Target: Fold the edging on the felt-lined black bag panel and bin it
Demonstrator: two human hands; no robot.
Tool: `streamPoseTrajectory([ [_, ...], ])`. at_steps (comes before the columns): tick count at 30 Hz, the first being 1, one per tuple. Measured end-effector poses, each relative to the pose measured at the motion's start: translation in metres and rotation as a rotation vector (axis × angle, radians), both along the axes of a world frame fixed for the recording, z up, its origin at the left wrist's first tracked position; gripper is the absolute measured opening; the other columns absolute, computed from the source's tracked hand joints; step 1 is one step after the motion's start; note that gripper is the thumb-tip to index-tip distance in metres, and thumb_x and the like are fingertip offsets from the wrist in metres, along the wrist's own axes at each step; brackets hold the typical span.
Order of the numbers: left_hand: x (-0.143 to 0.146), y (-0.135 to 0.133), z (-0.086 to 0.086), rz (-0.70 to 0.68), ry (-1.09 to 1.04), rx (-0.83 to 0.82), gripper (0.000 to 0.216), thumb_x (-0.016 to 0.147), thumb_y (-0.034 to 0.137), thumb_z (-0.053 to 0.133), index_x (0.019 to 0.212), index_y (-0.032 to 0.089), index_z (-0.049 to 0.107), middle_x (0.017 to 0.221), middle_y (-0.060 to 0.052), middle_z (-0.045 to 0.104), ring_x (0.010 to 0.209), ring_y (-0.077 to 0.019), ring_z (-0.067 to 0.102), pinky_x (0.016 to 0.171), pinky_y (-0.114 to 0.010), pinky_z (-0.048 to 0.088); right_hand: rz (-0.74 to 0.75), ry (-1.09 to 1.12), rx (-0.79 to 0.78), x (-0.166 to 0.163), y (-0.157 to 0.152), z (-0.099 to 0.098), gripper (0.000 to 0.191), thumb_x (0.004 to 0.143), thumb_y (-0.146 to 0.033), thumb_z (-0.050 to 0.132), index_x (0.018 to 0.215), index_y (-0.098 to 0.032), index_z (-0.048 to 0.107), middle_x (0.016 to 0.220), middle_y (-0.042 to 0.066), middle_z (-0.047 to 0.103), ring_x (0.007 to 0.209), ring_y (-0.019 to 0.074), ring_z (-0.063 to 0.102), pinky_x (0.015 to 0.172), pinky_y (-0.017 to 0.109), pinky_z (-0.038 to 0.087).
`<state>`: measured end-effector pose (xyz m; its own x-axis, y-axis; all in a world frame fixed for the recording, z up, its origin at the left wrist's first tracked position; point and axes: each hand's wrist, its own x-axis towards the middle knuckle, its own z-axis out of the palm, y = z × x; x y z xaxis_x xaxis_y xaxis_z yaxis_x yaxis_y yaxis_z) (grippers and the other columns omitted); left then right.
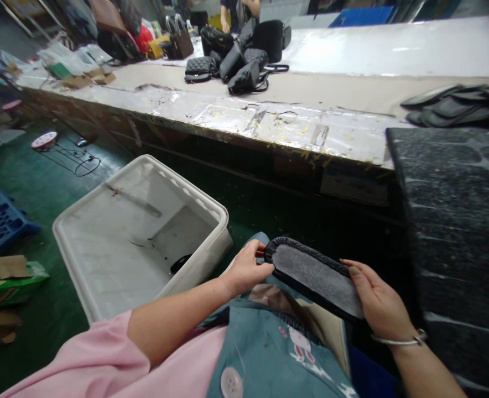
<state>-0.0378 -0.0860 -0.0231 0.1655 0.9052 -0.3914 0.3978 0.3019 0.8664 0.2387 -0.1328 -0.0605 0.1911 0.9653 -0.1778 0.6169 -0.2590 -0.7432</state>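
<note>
The left hand (246, 271) and right hand (379, 304) hold a flat black piece (315, 276) over the lap, fingers pinching each end (keep it level, I think). Farther off sit a white bin (103, 260) and bags (236, 61) on the surface (352, 88).

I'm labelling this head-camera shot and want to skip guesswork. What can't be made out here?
- Grey panel: its right end is covered by the right hand; the left hand grips the other end.
- Small dark item in the white bin: half hidden by the wall.
- Person at the far table: cut off by the top edge.
</note>
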Motion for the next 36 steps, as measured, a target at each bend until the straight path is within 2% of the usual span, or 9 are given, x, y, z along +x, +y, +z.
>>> streamPoseTrajectory([
  [5, 0.001, 0.001, -0.006, 0.0, 0.114, 0.113, 0.015, 0.07, 0.018, 0.06, 0.084, 0.017, 0.053, 0.086, -0.002, 0.059, 0.082, -0.0177, 0.058, 0.066, -0.027, 0.049, 0.019, -0.031, 0.051, -0.001, 0.0, -0.005, 0.045, 0.088, -0.056, 0.037, 0.105, -0.025, 0.064, 0.107, 0.005, 0.067, 0.102, 0.0238, 0.061, 0.092, 0.041, 0.047],
  [7, -0.007, 0.003, -0.007, -0.049, 0.004, 0.059, 0.019, 0.073, 0.024, 0.062, 0.089, 0.017, 0.055, 0.09, -0.004, 0.061, 0.086, -0.0184, 0.06, 0.071, -0.028, 0.05, 0.029, -0.1, 0.132, 0.0, -0.001, -0.005, 0.044, 0.089, -0.054, 0.038, 0.104, -0.023, 0.065, 0.104, 0.006, 0.067, 0.099, 0.0238, 0.061, 0.09, 0.04, 0.048],
  [11, -0.029, 0.006, -0.01, -0.16, -0.35, -0.077, 0.038, 0.077, 0.033, 0.066, 0.109, 0.014, 0.054, 0.111, -0.01, 0.06, 0.1, -0.02, 0.06, 0.088, -0.034, 0.049, -0.012, -0.383, 0.443, -0.004, -0.005, 0.007, 0.037, 0.088, -0.047, 0.049, 0.102, -0.018, 0.067, 0.101, 0.009, 0.065, 0.097, 0.025, 0.061, 0.088, 0.04, 0.048],
  [13, -0.038, 0.005, -0.014, -0.145, -0.367, 0.03, 0.042, 0.078, 0.033, 0.066, 0.115, 0.017, 0.054, 0.116, -0.011, 0.056, 0.101, -0.02, 0.059, 0.089, -0.035, 0.049, -0.058, -0.479, 0.564, -0.014, -0.008, 0.019, 0.029, 0.087, -0.04, 0.055, 0.101, -0.017, 0.068, 0.099, 0.009, 0.065, 0.092, 0.0234, 0.061, 0.085, 0.037, 0.049],
  [15, -0.042, 0.003, -0.018, -0.125, -0.277, 0.217, 0.033, 0.079, 0.031, 0.066, 0.108, 0.018, 0.059, 0.111, -0.009, 0.055, 0.099, -0.0191, 0.058, 0.086, -0.034, 0.05, -0.052, -0.466, 0.6, -0.03, -0.013, 0.033, 0.022, 0.086, -0.033, 0.059, 0.098, -0.018, 0.069, 0.095, 0.007, 0.065, 0.085, 0.02, 0.062, 0.079, 0.033, 0.05],
  [18, -0.041, 0.0, -0.019, -0.126, -0.195, 0.344, 0.017, 0.079, 0.028, 0.067, 0.091, 0.017, 0.063, 0.097, -0.005, 0.055, 0.09, -0.0165, 0.057, 0.081, -0.03, 0.051, 0.082, -0.31, 0.54, -0.065, -0.019, 0.049, 0.019, 0.086, -0.03, 0.06, 0.1, -0.02, 0.069, 0.095, 0.004, 0.062, 0.082, 0.0165, 0.061, 0.074, 0.028, 0.05],
  [21, -0.034, -0.001, -0.015, -0.142, -0.201, 0.315, 0.019, 0.077, 0.028, 0.069, 0.089, 0.017, 0.06, 0.091, -0.003, 0.054, 0.086, -0.0153, 0.056, 0.078, -0.029, 0.05, 0.235, -0.202, 0.446, -0.102, -0.021, 0.055, 0.022, 0.087, -0.028, 0.059, 0.106, -0.021, 0.067, 0.095, 0.005, 0.06, 0.084, 0.0168, 0.059, 0.074, 0.029, 0.05],
  [24, -0.027, -0.001, -0.012, -0.144, -0.222, 0.266, 0.022, 0.075, 0.027, 0.071, 0.089, 0.017, 0.058, 0.091, -0.002, 0.053, 0.087, -0.0153, 0.054, 0.078, -0.028, 0.05, 0.28, -0.22, 0.399, -0.125, -0.017, 0.054, 0.021, 0.087, -0.026, 0.057, 0.105, -0.019, 0.067, 0.092, 0.005, 0.06, 0.084, 0.0179, 0.058, 0.075, 0.031, 0.05],
  [36, -0.022, 0.0, -0.017, -0.085, -0.304, 0.207, 0.019, 0.073, 0.02, 0.07, 0.086, 0.016, 0.056, 0.09, -0.002, 0.05, 0.085, -0.0145, 0.051, 0.076, -0.027, 0.048, 0.249, -0.262, 0.212, -0.137, -0.004, 0.06, 0.006, 0.085, -0.025, 0.059, 0.082, -0.021, 0.063, 0.083, 0.002, 0.061, 0.078, 0.0177, 0.057, 0.072, 0.032, 0.045],
])
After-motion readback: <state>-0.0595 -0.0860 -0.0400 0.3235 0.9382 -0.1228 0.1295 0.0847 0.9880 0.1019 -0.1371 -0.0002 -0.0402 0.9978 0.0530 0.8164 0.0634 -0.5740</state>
